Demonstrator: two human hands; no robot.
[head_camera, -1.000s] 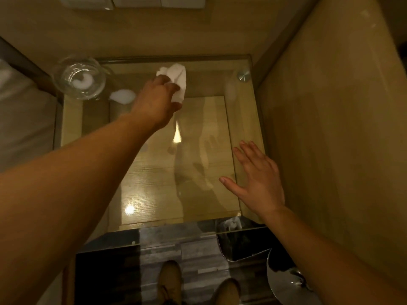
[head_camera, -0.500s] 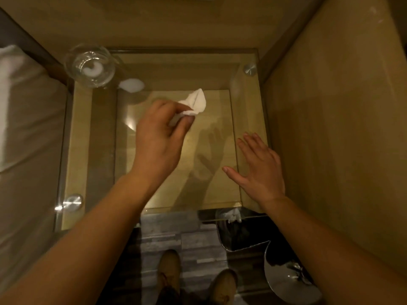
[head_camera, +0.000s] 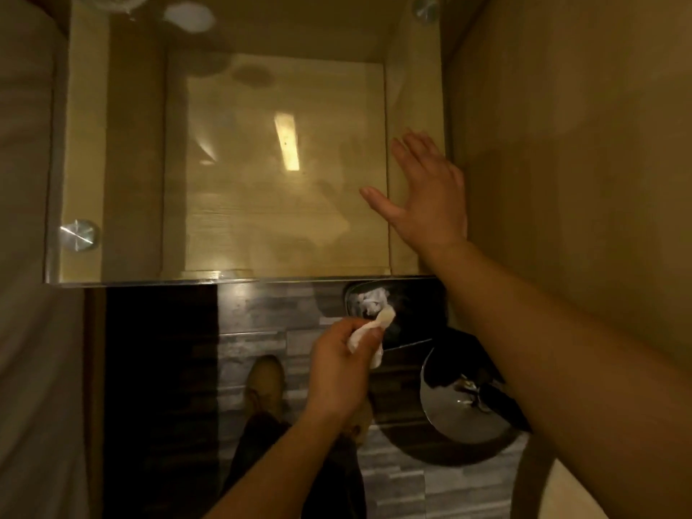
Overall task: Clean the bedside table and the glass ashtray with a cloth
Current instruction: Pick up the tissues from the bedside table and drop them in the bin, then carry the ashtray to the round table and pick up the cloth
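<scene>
The glass-topped bedside table (head_camera: pixel 112 264) fills the upper half of the view. My left hand (head_camera: pixel 337 372) is off the table, below its front edge, pinching a crumpled white cloth (head_camera: pixel 369 337) above the floor, right beside the bin's opening. My right hand (head_camera: pixel 423 196) lies flat and open on the glass near the table's right edge. Only a sliver of the glass ashtray (head_camera: pixel 112 0) shows at the top left corner, cut off by the frame.
A bed (head_camera: pixel 22 256) runs along the left. A wooden wall panel (head_camera: pixel 580 162) closes the right side. On the tiled floor stand a shiny bin (head_camera: pixel 464 410) with white tissue inside (head_camera: pixel 370 303), and my shoe (head_camera: pixel 266 383).
My left hand drew the cloth back from the middle of the glass, past the front edge, down beside the bin. The view tilted down, so the ashtray slid nearly out of frame. My right hand stayed.
</scene>
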